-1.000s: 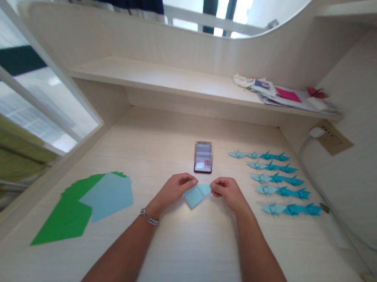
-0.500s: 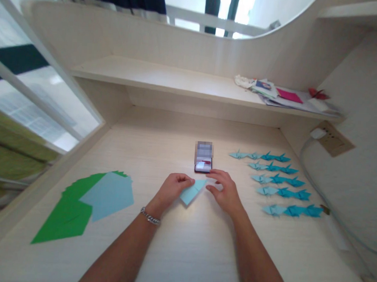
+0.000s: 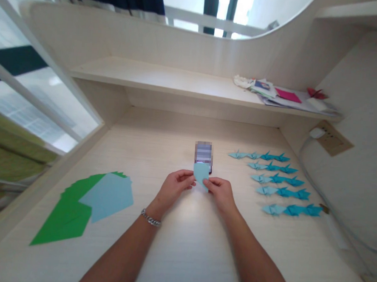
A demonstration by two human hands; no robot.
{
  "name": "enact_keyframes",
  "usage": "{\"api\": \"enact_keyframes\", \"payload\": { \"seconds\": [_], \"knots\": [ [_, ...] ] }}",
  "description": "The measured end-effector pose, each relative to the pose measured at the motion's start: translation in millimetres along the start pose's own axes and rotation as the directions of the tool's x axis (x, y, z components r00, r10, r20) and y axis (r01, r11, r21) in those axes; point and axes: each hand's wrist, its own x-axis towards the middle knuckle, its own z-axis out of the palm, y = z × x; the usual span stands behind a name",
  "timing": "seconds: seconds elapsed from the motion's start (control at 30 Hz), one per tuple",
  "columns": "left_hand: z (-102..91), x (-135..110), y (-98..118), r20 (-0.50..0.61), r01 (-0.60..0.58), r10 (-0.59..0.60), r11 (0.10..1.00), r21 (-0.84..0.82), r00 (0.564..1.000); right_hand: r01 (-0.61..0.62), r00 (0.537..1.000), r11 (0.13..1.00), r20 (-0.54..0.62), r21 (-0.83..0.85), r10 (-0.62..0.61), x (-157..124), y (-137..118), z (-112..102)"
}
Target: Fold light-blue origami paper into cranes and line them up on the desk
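A light blue folded paper (image 3: 201, 171) is held up in front of the phone and covers the phone's lower part. My right hand (image 3: 220, 191) pinches its lower right part between thumb and fingers. At the paper's left edge is my left hand (image 3: 177, 186), its fingers loosely bent and slightly apart from the thumb. Whether those fingertips touch the paper is hard to make out. Behind the paper, the phone (image 3: 203, 150) lies on the desk with its screen lit and blurred.
To the left, green paper sheets (image 3: 65, 218) lie fanned out with light blue sheets (image 3: 113, 196) on top. Rows of folded blue paper cranes (image 3: 277, 179) line the right side. A shelf (image 3: 166, 79) runs across the back, and a white cable (image 3: 319, 200) hangs along the right wall.
The folded paper has turned and moved up in front of the phone. My right hand has closed on it, while my left hand's grip has loosened at its left edge.
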Motion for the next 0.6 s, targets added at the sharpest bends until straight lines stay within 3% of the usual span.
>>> {"api": "enact_keyframes", "payload": {
  "seconds": [0.1, 0.2, 0.37, 0.6],
  "knots": [
    [2.0, 0, -2, -0.017, -0.057, 0.060, 0.993, 0.106, 0.998, -0.080, 0.996, 0.995, 0.050, 0.053, 0.077, -2, 0, 4],
    [0.6, -1, -1, -0.015, -0.093, 0.098, 0.972, 0.215, 0.995, -0.085, 0.990, 0.995, 0.114, 0.049, 0.079, -3, -5, 1],
    [-3.4, -3, 4, 0.112, -0.067, 0.031, 0.941, 0.331, 0.993, 0.007, 0.994, 1.000, 0.111, 0.027, -0.010, 0, -7, -9],
    [-5.9, -4, 9, 0.118, -0.041, 0.000, 0.937, 0.348, 0.993, -0.054, 0.972, 0.997, 0.224, -0.056, 0.065, 0, -7, -14]
  ]
}}
